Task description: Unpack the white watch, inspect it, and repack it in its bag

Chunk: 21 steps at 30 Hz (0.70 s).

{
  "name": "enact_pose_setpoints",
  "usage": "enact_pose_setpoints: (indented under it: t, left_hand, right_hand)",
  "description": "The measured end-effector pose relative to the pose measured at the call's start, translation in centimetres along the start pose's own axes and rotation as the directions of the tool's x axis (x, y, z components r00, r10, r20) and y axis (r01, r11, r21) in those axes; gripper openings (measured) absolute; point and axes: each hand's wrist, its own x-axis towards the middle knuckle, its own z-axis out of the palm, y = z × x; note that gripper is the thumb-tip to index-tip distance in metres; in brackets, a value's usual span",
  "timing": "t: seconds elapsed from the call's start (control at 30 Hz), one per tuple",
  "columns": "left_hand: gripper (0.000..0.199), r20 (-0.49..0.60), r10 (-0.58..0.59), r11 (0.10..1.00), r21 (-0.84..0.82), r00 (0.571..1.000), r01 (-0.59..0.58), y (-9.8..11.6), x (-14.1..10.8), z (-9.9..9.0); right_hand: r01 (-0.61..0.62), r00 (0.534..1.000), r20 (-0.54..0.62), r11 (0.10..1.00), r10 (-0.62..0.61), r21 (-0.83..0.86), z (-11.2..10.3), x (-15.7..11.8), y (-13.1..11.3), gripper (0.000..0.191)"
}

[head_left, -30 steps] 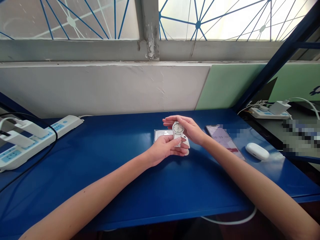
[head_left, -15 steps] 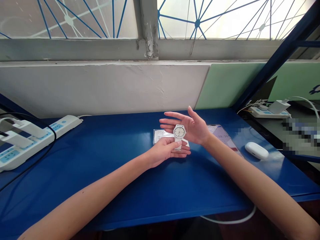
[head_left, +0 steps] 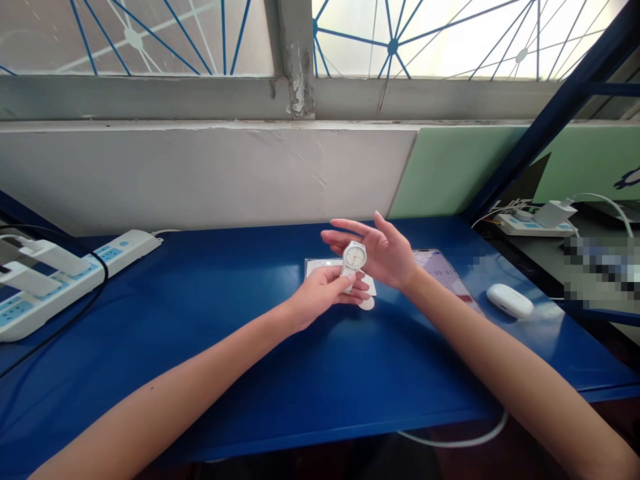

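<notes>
A white wristwatch (head_left: 355, 257) with a round pale dial is held up over the desk by my left hand (head_left: 323, 293), its thumb pressed on the strap below the dial. Just to the right, my right hand (head_left: 387, 250) is open, palm turned toward the watch, with its fingers stretched out behind the dial. Under the hands lies a flat clear packet (head_left: 314, 265) with white contents, partly covered by my left hand. Small white pieces (head_left: 367, 303) show below the left fingers. A phone (head_left: 443, 270) with a lit screen lies partly under my right forearm.
A white earphone case (head_left: 510, 301) sits on the blue desk (head_left: 225, 373) at the right. On the left is a long power strip (head_left: 133, 248) with plugged-in chargers and a black cable. Another power strip (head_left: 535, 225) stands at the back right, near a blue slanted post.
My left hand has curled its fingers more and tilted the watch, which moved slightly up and left. White pieces now show below its fingers. My right hand's fingers have shifted a little.
</notes>
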Motion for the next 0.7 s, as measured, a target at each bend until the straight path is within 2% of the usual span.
enact_pose_setpoints:
  t: [0.07,0.17,0.23,0.27,0.37,0.4,0.43,0.53,0.6,0.7]
  left_hand:
    - [0.024,-0.104,0.126,0.985,0.133,0.987,-0.112,0.7,0.1,-0.4]
    - [0.025,-0.211,0.333,0.883,0.411,0.919,-0.225,1.6,0.1,-1.3]
    - [0.023,-0.231,0.449,0.743,0.633,0.863,-0.217,1.9,0.2,-2.1]
    - [0.022,-0.216,0.504,0.649,0.733,0.837,-0.202,2.0,0.2,-2.5]
    - [0.019,-0.102,0.697,0.372,0.898,0.71,-0.236,1.9,0.4,-3.5]
    - [0.021,-0.054,0.726,0.304,0.919,0.685,-0.25,1.8,0.4,-3.7]
    - [0.024,-0.014,0.734,0.256,0.932,0.68,-0.256,1.6,0.5,-3.9]
    - [0.03,0.085,0.699,0.169,0.945,0.71,-0.279,0.6,0.7,-4.0]
    - [0.033,0.116,0.679,0.128,0.954,0.725,-0.273,-0.1,0.7,-4.0]
    - [0.034,0.155,0.664,0.077,0.959,0.732,-0.273,-0.8,0.6,-3.8]
  right_hand:
    - [0.092,0.988,-0.118,0.993,-0.1,-0.071,-0.6,0.4,0.0,0.05]
    - [0.168,0.934,-0.271,0.957,-0.231,-0.235,-1.6,0.8,-0.7,0.034]
    - [0.161,0.923,-0.278,0.925,-0.265,-0.344,-2.0,0.7,-1.5,0.028]
    - [0.144,0.933,-0.25,0.907,-0.257,-0.395,-2.1,0.4,-1.9,0.029]
    - [0.095,0.962,-0.158,0.818,-0.222,-0.568,-2.0,-0.9,-2.4,0.03]
    - [0.08,0.967,-0.146,0.787,-0.211,-0.612,-1.9,-1.4,-2.2,0.031]
    - [0.063,0.97,-0.142,0.769,-0.197,-0.636,-1.8,-1.9,-1.8,0.032]
    - [0.035,0.971,-0.141,0.698,-0.193,-0.715,-1.5,-3.1,-0.3,0.033]
    - [0.033,0.97,-0.14,0.679,-0.199,-0.734,-1.1,-3.5,0.6,0.034]
    - [0.008,0.947,-0.207,0.661,-0.246,-0.75,-0.7,-3.8,1.3,0.037]
